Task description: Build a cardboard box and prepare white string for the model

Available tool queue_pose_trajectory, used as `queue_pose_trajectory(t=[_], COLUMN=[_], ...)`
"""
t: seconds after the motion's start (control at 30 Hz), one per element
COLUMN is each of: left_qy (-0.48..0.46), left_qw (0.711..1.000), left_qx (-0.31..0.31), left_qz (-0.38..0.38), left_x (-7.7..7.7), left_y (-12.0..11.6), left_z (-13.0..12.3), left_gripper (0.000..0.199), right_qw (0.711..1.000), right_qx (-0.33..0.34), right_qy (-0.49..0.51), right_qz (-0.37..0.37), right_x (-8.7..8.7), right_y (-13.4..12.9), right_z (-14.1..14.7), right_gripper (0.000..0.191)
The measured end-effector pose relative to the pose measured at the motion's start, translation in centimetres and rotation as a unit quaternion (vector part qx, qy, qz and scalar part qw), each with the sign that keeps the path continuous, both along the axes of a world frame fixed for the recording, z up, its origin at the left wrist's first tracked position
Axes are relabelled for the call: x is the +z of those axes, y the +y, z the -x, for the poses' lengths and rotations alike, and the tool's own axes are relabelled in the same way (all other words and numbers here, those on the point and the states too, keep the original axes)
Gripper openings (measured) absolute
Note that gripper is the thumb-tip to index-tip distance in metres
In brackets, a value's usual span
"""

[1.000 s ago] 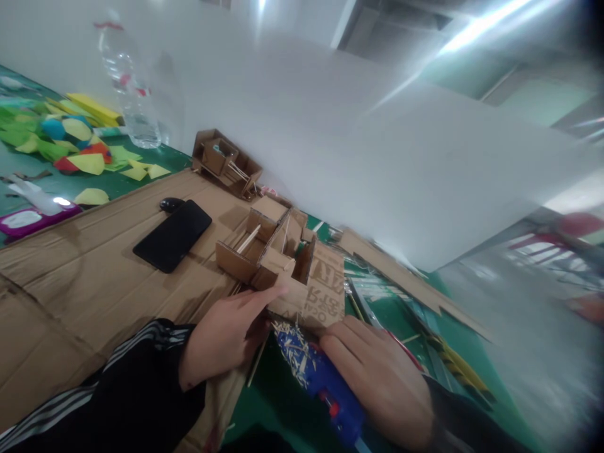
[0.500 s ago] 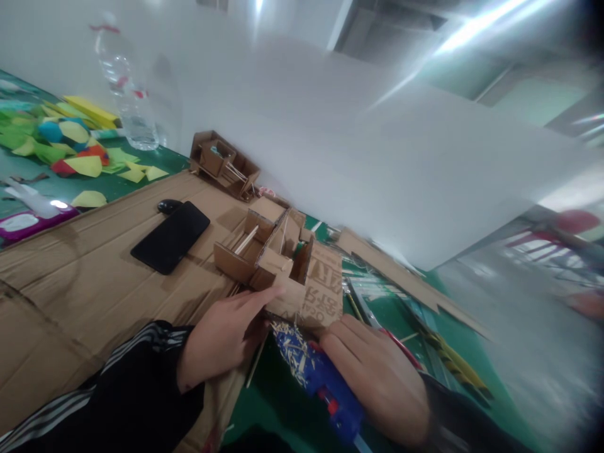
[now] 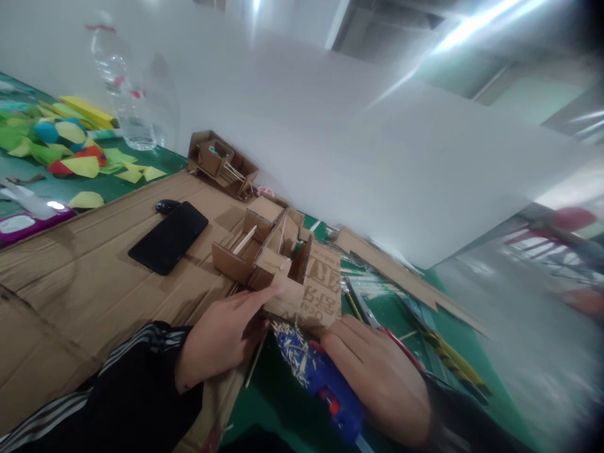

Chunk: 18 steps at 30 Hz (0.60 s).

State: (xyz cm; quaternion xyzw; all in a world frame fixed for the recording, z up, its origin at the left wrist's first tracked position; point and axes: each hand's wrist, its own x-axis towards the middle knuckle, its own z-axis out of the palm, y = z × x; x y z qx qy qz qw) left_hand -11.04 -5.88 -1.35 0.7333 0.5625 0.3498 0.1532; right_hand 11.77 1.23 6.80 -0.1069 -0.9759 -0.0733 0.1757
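My left hand (image 3: pixel 221 336) pinches the near edge of a cardboard model (image 3: pixel 236 261), index finger along its top and the other fingers partly hidden below. The model has open box-like compartments, thin wooden sticks, and a flap with printed characters (image 3: pixel 323 283) on its right. My right hand (image 3: pixel 377 371) is closed around a blue hot glue gun (image 3: pixel 328 393) with a red switch; its grip is mostly hidden by the hand. Pale wood slivers cling to the front part of the gun, which points at the model's near edge. The nozzle tip is hard to make out.
A black phone (image 3: pixel 168 238) lies on a cardboard sheet (image 3: pixel 104 251) at left. Behind stands another cardboard model (image 3: pixel 221 165). Plastic bottles (image 3: pixel 134 119) and coloured paper pieces (image 3: pixel 82 166) are at the far left. Cutters (image 3: pixel 455 362) and a cardboard strip (image 3: pixel 391 270) lie right.
The whole view has shifted very slightly. Both hands, the model and the glue gun keep nearly the same positions relative to each other.
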Motion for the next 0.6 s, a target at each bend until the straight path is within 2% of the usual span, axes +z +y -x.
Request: queue_pose_trajectory(t=[0.3,0.6], left_qy=[0.004,0.011], left_qw=[1.0,1.0], left_qx=[0.006,0.01], left_qz=[-0.006,-0.003], left_x=[-0.12,0.11], left_y=[0.15,-0.06], left_z=[-0.1,-0.13], left_gripper=[0.052,0.051], right_qw=[0.999,0.999], right_qx=[-0.007,-0.015], right_qy=[-0.024,-0.019], right_qz=[0.029,0.021], right_x=[-0.09,-0.09], right_y=[0.11,-0.06], right_z=[-0.51,-0.98], right_gripper=[0.038,0.037])
